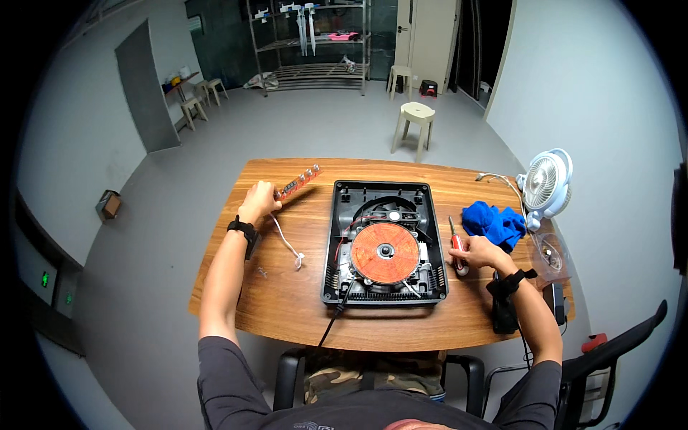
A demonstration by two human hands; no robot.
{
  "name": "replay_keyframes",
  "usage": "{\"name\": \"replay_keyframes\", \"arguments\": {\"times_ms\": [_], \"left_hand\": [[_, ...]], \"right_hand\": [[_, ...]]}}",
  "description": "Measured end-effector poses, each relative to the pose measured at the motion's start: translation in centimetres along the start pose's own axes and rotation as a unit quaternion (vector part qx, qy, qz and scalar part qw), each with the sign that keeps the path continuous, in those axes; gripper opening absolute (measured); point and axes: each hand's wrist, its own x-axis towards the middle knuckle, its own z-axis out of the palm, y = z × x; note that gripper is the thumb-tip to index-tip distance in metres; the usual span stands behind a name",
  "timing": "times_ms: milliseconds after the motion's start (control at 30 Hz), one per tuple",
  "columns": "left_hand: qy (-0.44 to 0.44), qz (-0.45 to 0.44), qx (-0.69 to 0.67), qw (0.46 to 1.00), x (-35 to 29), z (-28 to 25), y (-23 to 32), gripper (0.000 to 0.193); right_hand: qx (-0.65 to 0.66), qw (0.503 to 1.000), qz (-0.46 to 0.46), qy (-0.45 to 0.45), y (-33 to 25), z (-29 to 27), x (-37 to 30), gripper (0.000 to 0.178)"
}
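My left hand (259,201) is closed on one end of a narrow orange-brown circuit board (298,183) above the table's left part. A white cable (284,236) with a small plug trails onto the wood below that hand. Between my hands lies an opened black induction cooker housing (438,276), with a round copper-coloured coil (369,252) and a fan (393,216) inside. My right hand (480,253) grips the red handle of a screwdriver (457,242) just right of the housing; its shaft points away from me.
A blue cloth (494,223), a white fan (548,183) and a clear plastic box (550,259) stand along the right side of the wooden table (287,315). A black object (504,315) sits below my right wrist. Small bits (263,272) lie at left. A stool (417,113) stands beyond.
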Motion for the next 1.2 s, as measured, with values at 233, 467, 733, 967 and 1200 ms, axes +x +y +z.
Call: {"name": "replay_keyframes", "arguments": {"times_ms": [233, 467, 733, 967, 1200], "left_hand": [[0.025, 0.08, -0.016, 0.996, -2.4, -6.0, 5.1, 0.023], [0.015, 0.201, 0.012, 0.979, -2.1, -7.3, 11.7, 0.02], [-0.014, 0.285, 0.035, 0.958, 2.3, -3.0, 19.4, 0.023], [-0.038, 0.287, 0.044, 0.956, 5.6, 0.3, 21.1, 0.023], [-0.051, 0.291, 0.043, 0.954, 7.6, 1.6, 21.0, 0.024]], "right_hand": [[-0.053, 0.996, -0.051, 0.057, 1.8, -2.5, 1.0, 0.068], [0.034, 0.96, -0.215, 0.176, -3.2, -8.0, 2.6, 0.038], [-0.028, 0.95, -0.287, 0.123, -7.5, -9.1, 8.6, 0.056], [-0.051, 0.96, -0.267, 0.065, -7.0, -7.7, 14.0, 0.059], [-0.017, 0.957, -0.284, 0.062, -6.0, -6.1, 17.5, 0.05]]}}
